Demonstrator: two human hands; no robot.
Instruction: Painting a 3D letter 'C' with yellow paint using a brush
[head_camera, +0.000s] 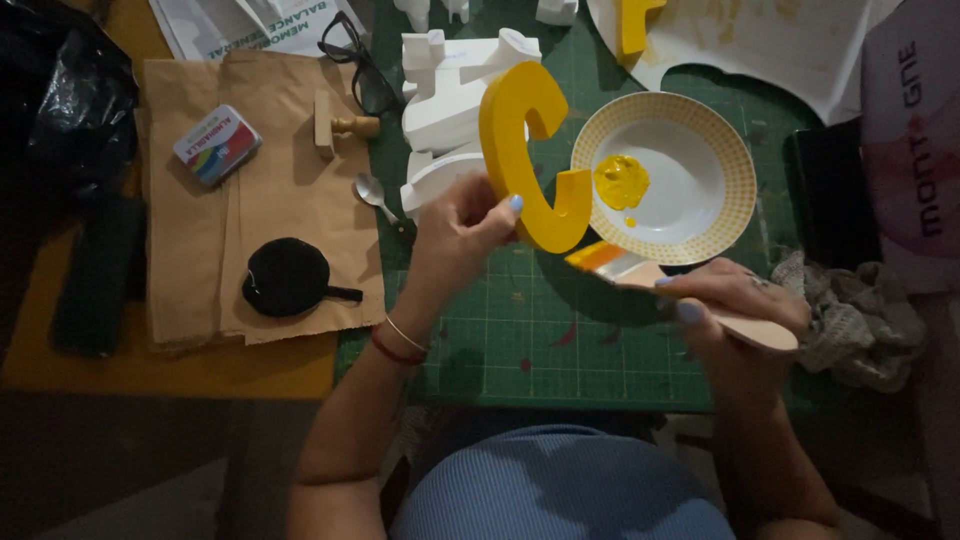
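My left hand (458, 228) holds up a thick yellow C-shaped letter (525, 150) above the green cutting mat (560, 330), gripping its back curve. My right hand (735, 295) grips a flat wooden-handled paintbrush (640, 272) whose bristles carry yellow and orange paint and point at the letter's lower end. Just beyond the brush sits a white bowl with a yellow patterned rim (735, 185), holding a blob of yellow paint (621, 181).
White unpainted block letters (450, 110) lie behind the yellow one. Brown paper (260, 130) at left carries a small tin (217, 145), a wooden stamp (337, 126), a spoon (374, 193), a round black piece (287, 277) and black glasses (360, 60). A crumpled rag (860, 320) lies at right.
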